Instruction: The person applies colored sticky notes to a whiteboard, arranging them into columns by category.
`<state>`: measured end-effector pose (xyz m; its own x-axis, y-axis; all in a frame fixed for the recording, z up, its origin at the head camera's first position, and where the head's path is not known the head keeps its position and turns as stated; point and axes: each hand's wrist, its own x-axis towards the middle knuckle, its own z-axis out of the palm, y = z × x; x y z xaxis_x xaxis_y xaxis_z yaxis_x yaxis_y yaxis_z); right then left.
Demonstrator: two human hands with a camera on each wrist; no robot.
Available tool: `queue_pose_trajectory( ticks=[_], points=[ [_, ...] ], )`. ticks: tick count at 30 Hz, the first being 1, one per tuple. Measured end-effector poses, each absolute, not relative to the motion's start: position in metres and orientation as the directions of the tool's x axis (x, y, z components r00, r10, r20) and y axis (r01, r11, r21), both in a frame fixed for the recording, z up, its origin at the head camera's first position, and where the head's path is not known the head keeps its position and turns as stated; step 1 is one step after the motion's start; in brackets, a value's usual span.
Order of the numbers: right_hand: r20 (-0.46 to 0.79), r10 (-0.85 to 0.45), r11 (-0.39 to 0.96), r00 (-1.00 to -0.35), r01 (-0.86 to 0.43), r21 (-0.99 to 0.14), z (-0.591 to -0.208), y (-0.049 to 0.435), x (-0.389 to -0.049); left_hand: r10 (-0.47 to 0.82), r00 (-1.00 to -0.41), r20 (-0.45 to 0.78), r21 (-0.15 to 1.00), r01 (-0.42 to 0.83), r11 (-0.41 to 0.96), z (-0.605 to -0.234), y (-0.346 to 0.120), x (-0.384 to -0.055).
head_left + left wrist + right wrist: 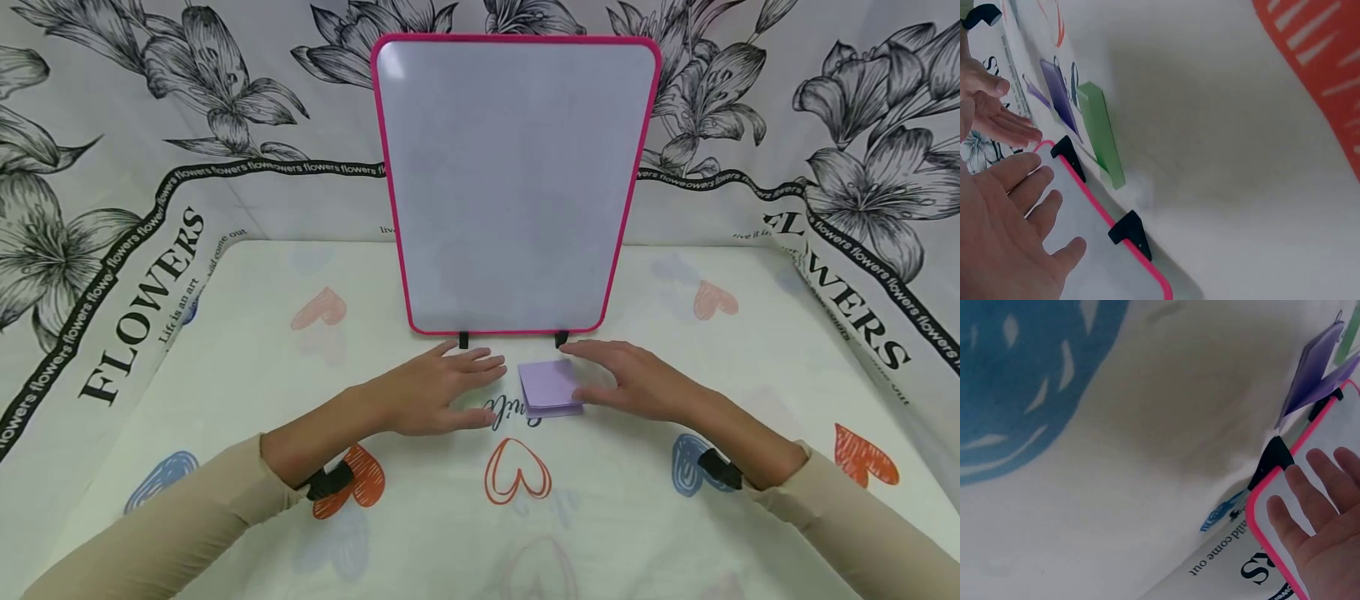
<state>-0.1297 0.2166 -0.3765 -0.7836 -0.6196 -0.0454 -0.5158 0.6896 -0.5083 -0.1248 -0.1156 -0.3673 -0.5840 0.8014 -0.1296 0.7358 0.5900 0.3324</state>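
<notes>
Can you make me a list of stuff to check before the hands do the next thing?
1. Rectangular white board with a pink frame has nothing written on its front: ok.
2. Folded purple paper square is pressed flat: not ok, its halves stand apart in the right wrist view.
3. Long green block shows in the head view: not ok, only the wrist views show it.
4. Left hand is empty: ok, its fingers hold nothing.
5. Right hand is clear of the purple square: cannot tell, its thumb meets the edge in the head view.
</notes>
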Motion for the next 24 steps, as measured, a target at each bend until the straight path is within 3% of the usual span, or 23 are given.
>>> queue_pose_trajectory(
  ticks=[12, 24],
  points=[
    [-0.051, -0.647, 0.679, -0.761, -0.545, -0.491, -0.385, 0.216, -0.126, 0.850, -0.503, -0.159, 0.282, 0.802, 0.527, -0.379, -0.108, -0.116],
    [-0.037, -0.657, 0.672, -0.753, -0.563, -0.482, -0.386, 0.215, -0.126, 0.869, -0.469, -0.159, 0.300, 0.816, 0.495, -0.382, -0.103, -0.110]
  ],
)
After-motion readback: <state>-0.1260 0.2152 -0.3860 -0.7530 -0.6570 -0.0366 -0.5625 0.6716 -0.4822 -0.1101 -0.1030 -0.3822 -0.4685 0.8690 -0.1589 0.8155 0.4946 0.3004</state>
